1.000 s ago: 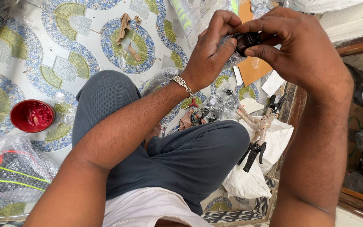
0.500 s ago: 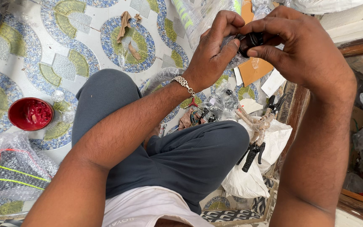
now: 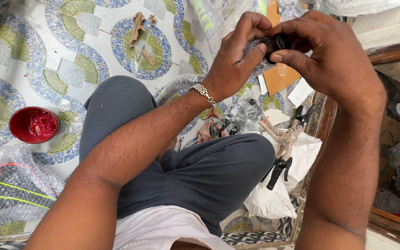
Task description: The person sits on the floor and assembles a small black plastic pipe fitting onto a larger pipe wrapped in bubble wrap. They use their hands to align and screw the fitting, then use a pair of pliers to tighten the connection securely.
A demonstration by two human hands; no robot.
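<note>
My left hand (image 3: 234, 62) and my right hand (image 3: 322, 55) met in front of me, both pinched shut on one small black part (image 3: 278, 42) with a scrap of clear plastic wrap (image 3: 255, 58) bunched around it. My fingers covered most of that part, so I could not make out its shape or which end I was working. A metal bracelet (image 3: 203, 94) sat on my left wrist. Below my hands my bent knee in dark grey trousers (image 3: 200, 176) hid part of the heap on the floor: one white bag (image 3: 278, 194) with a pair of black-handled pliers (image 3: 278, 170) lying on it, a second black tool (image 3: 304, 113) beside some taped handles, and a tangle of small parts by the knee that I could not count. An orange card (image 3: 281, 78) lay half covered behind my hands. Farther left on the patterned tile floor (image 3: 33, 60) stood one red bowl (image 3: 33, 125), and nearer the edge one bubble-wrapped bundle (image 3: 12, 190) with yellow-green stripes, cut off at the frame's side. Two brown paper scraps (image 3: 142, 32) lay up on a blue tile ring.
</note>
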